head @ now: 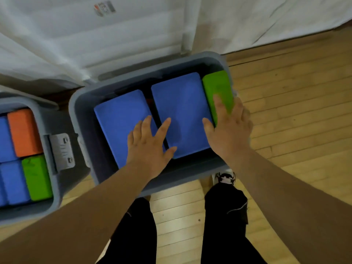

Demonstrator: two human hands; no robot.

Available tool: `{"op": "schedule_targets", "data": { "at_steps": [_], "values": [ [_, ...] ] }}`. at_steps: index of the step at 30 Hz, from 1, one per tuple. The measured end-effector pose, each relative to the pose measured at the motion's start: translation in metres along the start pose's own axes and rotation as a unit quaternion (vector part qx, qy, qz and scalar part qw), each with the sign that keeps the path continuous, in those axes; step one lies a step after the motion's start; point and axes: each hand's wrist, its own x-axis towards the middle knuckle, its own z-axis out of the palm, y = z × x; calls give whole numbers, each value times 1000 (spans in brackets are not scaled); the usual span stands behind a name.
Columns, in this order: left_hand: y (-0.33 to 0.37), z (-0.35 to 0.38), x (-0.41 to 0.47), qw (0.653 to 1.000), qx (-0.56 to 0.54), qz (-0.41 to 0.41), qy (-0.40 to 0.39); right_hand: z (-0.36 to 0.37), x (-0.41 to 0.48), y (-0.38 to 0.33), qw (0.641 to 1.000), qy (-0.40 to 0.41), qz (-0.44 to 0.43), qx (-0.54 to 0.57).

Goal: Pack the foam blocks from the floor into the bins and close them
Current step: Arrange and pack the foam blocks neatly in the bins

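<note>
1. Head view: looks straight down into an open grey bin (83, 119) at the centre of the frame, standing on a wooden floor (295, 111).
2. Finds three foam blocks packed inside: a left blue block (118, 115) toward the bin's 9 o'clock, a right blue block (181, 107) beside it across a dark gap, and a green block (217, 84) on edge at 2 o'clock, between the right blue block and the bin wall.
3. Shows the left hand (146, 147) lying flat with fingers straight and spread wide, palm on the left blue block, forefinger and thumb reaching over the gap onto the right blue block; grips nothing.
4. Shows the right hand (230, 130) flat too, fingers straight and spread, thumb on the right blue block, forefinger on the green block, outer fingers over the rim at 3 o'clock; cannot tell whether these touch the rim.
5. At the frame's 9 o'clock, catches a second grey bin (28, 212), also open, packed close with an orange block (23, 132), a second green block (37, 178) and other blue blocks (14, 183), with a metal latch (61, 151) on the side facing the first bin.
6. From 10 to 2 o'clock, takes in a white sheet (133, 44); at 6 o'clock, black trousers (224, 235) and a shoe (225, 177) just beside the bin's near wall.
</note>
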Motion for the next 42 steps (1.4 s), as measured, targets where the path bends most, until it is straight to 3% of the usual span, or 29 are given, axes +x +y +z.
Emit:
{"op": "schedule_targets", "data": {
  "at_steps": [4, 11, 14, 17, 22, 23, 25, 28, 31, 35, 36, 39, 42],
  "values": [
    [32, 14, 15, 999, 11, -40, -18, 24, 18, 31, 998, -48, -20, 27],
    [32, 2, 16, 995, 26, -66, -73, -19, 16, 43, 992, 42, -38, 110],
    [38, -14, 18, 989, -121, -77, -47, -56, 7, 48, 976, 87, -57, 190],
    [46, -45, 18, 930, -356, -67, 59, -84, 11, 50, 943, 137, -72, 294],
    [36, -100, 13, 856, -501, -32, 125, -86, 19, 11, 877, 30, -39, 478],
    [28, -106, 11, 856, -498, -21, 135, -78, 19, -3, 866, -15, -45, 499],
    [5, -105, 3, 891, -428, -37, 146, -57, 13, -33, 859, -126, -71, 491],
    [-29, -85, -14, 943, -287, -142, 88, -19, 4, -65, 884, -245, -157, 367],
    [-44, -66, -25, 957, -210, -197, 23, -1, -2, -80, 912, -233, -230, 249],
    [-27, -68, -13, 970, -139, -196, 33, 1, 12, -64, 966, -46, -138, 212],
    [-20, -70, -8, 971, -125, -202, 24, 2, 20, -54, 978, -34, -99, 181],
    [0, -71, 5, 970, -99, -221, -17, 9, 36, -30, 967, -174, 20, 185],
    [-3, -67, 9, 966, -97, -240, -20, 17, 34, -23, 947, -253, -14, 195]
  ]
}}
